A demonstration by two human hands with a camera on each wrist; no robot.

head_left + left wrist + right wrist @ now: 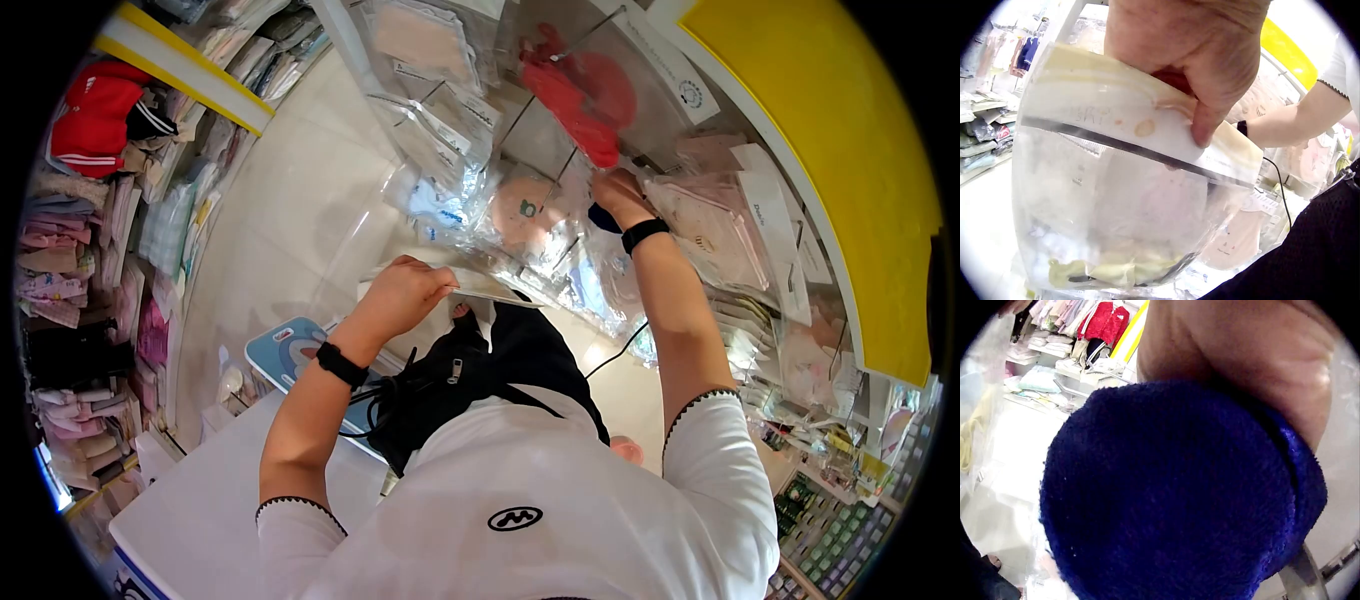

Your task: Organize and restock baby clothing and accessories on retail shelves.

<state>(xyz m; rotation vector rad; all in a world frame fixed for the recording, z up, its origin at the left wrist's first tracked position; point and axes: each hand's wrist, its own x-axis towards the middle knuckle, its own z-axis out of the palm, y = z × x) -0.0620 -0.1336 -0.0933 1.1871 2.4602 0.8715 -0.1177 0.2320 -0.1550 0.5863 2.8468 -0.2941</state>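
My left hand [408,292] pinches the top of a clear plastic packaging bag [1129,200], the thumb lying over its pale top band. A dark strip crosses the bag below that band, and something pale yellow shows at its bottom in the left wrist view. My right hand [622,196] grips a dark blue plush cloth [1166,487], which bulges round below the palm and hides the fingers in the right wrist view. In the head view the right hand is among the hanging packages, just below a red item in clear plastic [585,95].
Bagged garments [705,225] hang on metal hooks ahead and to the right, under a yellow panel [830,150]. Shelves of folded clothes [75,240] line the left side. A white table [215,500] stands at lower left, with a blue picture board [290,348] beside it.
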